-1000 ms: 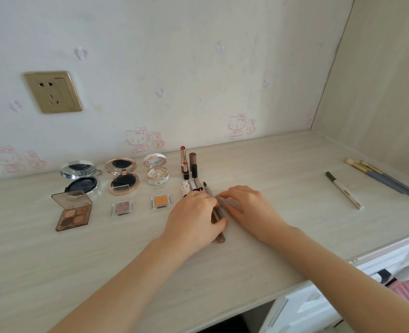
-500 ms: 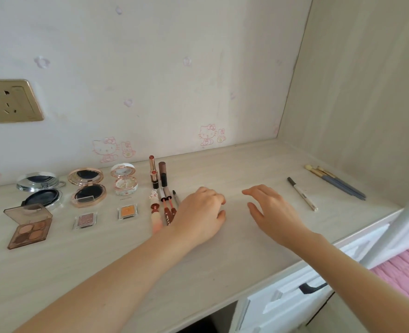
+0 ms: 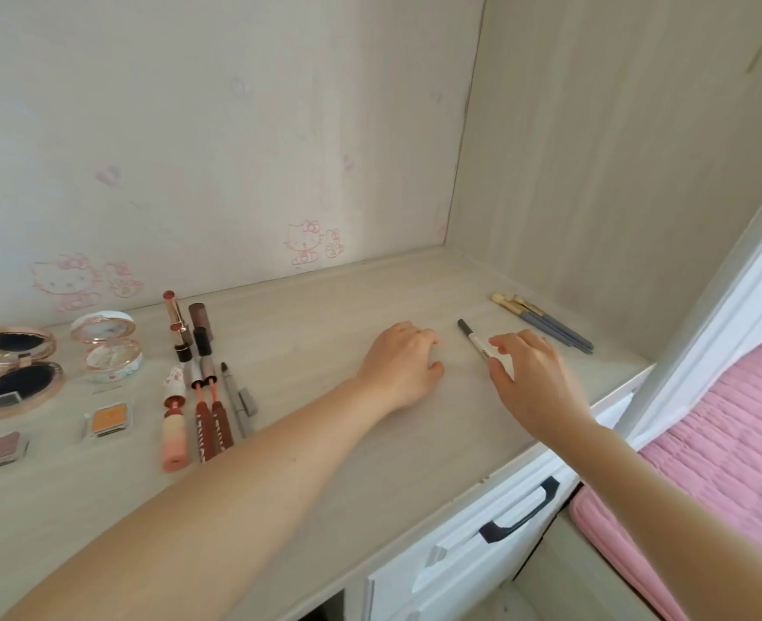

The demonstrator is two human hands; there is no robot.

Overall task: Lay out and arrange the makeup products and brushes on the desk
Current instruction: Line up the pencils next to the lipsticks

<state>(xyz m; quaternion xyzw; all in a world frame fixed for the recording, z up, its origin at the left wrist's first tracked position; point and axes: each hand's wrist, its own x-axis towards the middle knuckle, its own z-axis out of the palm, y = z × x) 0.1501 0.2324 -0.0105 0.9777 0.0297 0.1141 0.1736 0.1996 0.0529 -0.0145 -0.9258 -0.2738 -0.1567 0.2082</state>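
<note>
A white pen with a dark cap [image 3: 473, 339] lies on the pale wooden desk [image 3: 325, 441]. My right hand [image 3: 531, 378] hovers just over its near end, fingers spread and loosely bent, holding nothing. My left hand [image 3: 403, 365] rests on the desk to the left of the pen, fingers loosely curled and empty. Two blue-handled brushes [image 3: 544, 324] lie by the right wall. At the left sit open compacts [image 3: 14, 374] [image 3: 108, 347], small eyeshadow pans [image 3: 108, 419], lipsticks [image 3: 179, 324] and several lip and brow pencils [image 3: 208, 410] in a row.
A side panel [image 3: 616, 172] walls off the desk on the right, the sticker-covered wall [image 3: 191, 150] closes the back. White drawers with a dark handle [image 3: 518, 513] sit under the front edge. A pink bed cover [image 3: 728, 441] lies at the lower right.
Both hands have let go of the brow pencil and moved right across the desk. My right hand now reaches the white pen. The view has swung right.
</note>
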